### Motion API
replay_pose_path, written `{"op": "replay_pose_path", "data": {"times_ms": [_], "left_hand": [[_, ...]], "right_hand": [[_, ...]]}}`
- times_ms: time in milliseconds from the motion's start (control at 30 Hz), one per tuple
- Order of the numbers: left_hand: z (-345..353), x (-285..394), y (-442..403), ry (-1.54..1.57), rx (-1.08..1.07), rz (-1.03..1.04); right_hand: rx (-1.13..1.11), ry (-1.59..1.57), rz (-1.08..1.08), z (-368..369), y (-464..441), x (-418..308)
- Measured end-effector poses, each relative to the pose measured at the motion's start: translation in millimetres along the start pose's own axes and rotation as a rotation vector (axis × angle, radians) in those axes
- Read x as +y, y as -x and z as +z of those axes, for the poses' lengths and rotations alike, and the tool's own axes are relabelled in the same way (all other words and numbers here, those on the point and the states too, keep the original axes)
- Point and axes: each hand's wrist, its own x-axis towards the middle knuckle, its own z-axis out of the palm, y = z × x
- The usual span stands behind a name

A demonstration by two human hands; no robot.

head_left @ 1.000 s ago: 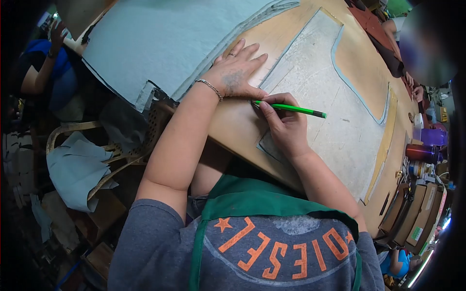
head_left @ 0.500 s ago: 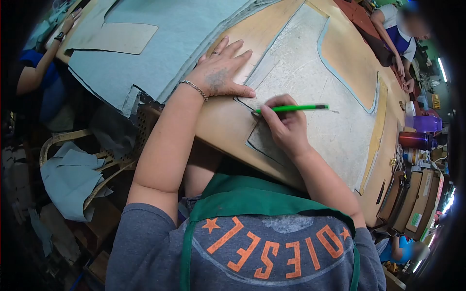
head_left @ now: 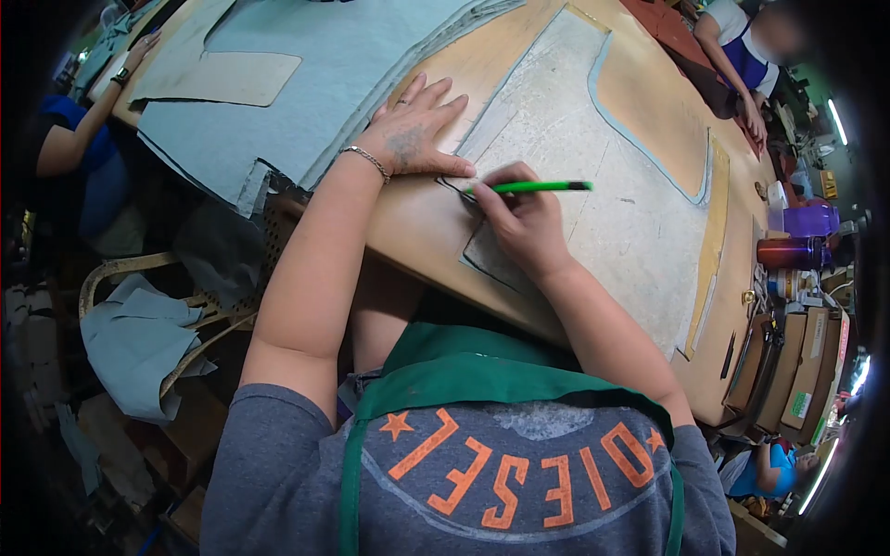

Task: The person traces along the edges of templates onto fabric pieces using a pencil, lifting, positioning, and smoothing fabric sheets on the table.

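My left hand (head_left: 408, 139) lies flat with spread fingers along the left edge of a large grey, scratched pattern piece (head_left: 612, 213). Its thumb rests near the notched near corner of the piece. In my right hand (head_left: 524, 222) is a green pencil (head_left: 547, 186), gripped low between thumb and fingers. The hidden or nearly hidden tip is at the piece's near edge, close to my left thumb. Dark lines run along that edge. A thin light-blue border shows around the piece's curved cutout.
Blue-grey sheets (head_left: 315, 74) lie on the left, with a pale pattern piece (head_left: 250, 78) on top. Boxes (head_left: 802, 371), a dark tumbler (head_left: 793, 253) and a purple container (head_left: 811, 220) line the right side. A chair (head_left: 120, 265) holds cloth scraps. Other people work at the left and upper right.
My right hand with the pencil has slid a little along the near edge, toward my left thumb. My left hand stays in place on the piece. The whole view has shifted slightly.
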Motion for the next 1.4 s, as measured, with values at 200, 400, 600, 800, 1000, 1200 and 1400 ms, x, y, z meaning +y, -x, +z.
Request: {"op": "replay_pose_path", "data": {"times_ms": [200,400,600,800,1000,1200,1400], "left_hand": [[0,2,2,0.022,0.007,-0.003],[-3,4,2,0.018,0.007,-0.003],[-12,22,7,-0.047,0.036,0.035],[8,90,5,0.052,0.032,0.302],[42,121,3,-0.211,0.033,0.322],[32,134,8,-0.263,-0.011,0.29],[34,134,7,-0.296,0.004,0.285]], "right_hand": [[0.058,-0.055,0.037,-9,12,-5],[0.057,-0.02,0.082,-7,13,-9],[0.01,-0.137,-0.031,-20,71,-18],[0.022,-0.05,-0.089,-6,73,-10],[0.119,0.094,-0.283,-14,79,-15],[0.081,0.167,-0.209,-78,119,-13],[0.157,-0.015,0.108,-154,188,-7]]}}
